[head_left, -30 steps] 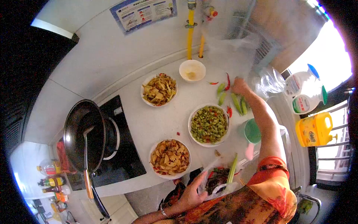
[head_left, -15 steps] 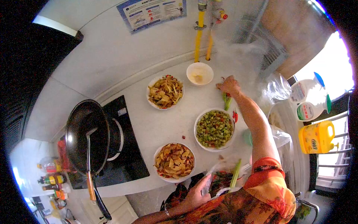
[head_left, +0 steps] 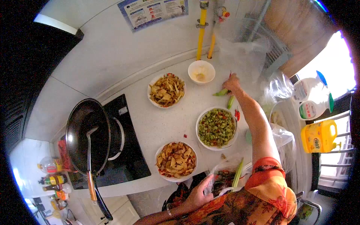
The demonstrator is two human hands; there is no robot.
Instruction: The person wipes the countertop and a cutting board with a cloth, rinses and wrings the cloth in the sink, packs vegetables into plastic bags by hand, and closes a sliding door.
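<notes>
My right hand (head_left: 232,84) is at the back of the counter with its fingers closed. The thin tip of a red chili (head_left: 230,73) sticks out beyond them. Just below the fingers lie a green vegetable piece (head_left: 222,92) and a green stalk (head_left: 230,102). Near the bottom, my left hand (head_left: 200,194) is closed on the edge of a clear plastic bag (head_left: 210,184). Dark red and green contents show in the bag, and a long green stalk (head_left: 237,173) juts out of it. Two small red chilies (head_left: 237,114) rest beside the bowl of diced green vegetables (head_left: 216,128).
A white bowl (head_left: 201,72) and two plates of cooked food, one at the back (head_left: 167,90) and one in front (head_left: 176,161), stand on the counter. To the left, a wok (head_left: 88,137) with a ladle sits by the black hob. Bottles (head_left: 318,137) line the right side.
My right hand has shifted slightly right. A green piece now shows flat below its fingers, and a red chili tip shows above them. My left hand stays on the bag.
</notes>
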